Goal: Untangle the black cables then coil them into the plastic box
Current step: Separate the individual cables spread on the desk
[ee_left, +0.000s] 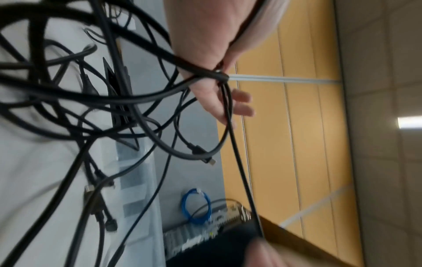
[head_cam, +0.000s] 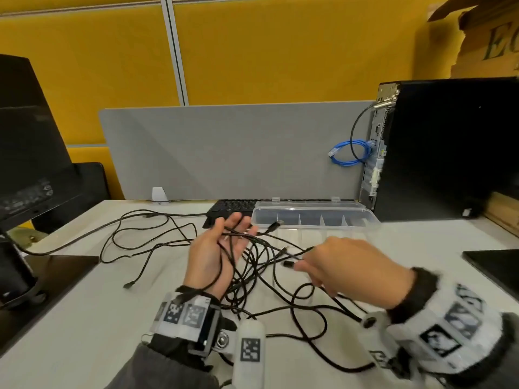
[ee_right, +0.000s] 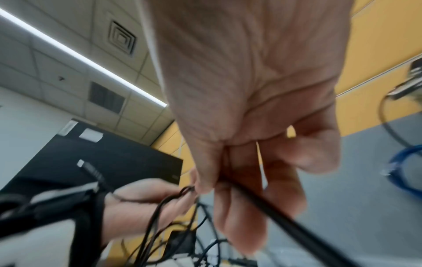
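A tangle of black cables [head_cam: 254, 265] lies on the white desk between my hands. My left hand [head_cam: 219, 248] is held palm up with straight fingers, and several cable strands [ee_left: 137, 97] drape across its palm [ee_left: 212, 45] and over the wrist. To its right, my right hand [head_cam: 345, 265] pinches one black cable [ee_right: 285, 215] between thumb and fingers [ee_right: 239, 207], just behind its plug [head_cam: 288, 263]. The clear plastic box [head_cam: 255, 217] with dividers sits open just beyond both hands; one plug end hangs over its near rim.
Loose cable lengths [head_cam: 140, 211] trail across the desk to the left. A black keyboard [head_cam: 233, 207] lies behind the box by the grey divider [head_cam: 224, 153]. A PC tower [head_cam: 449, 150] with a blue cable [head_cam: 349, 153] stands right, a monitor [head_cam: 28, 136] left.
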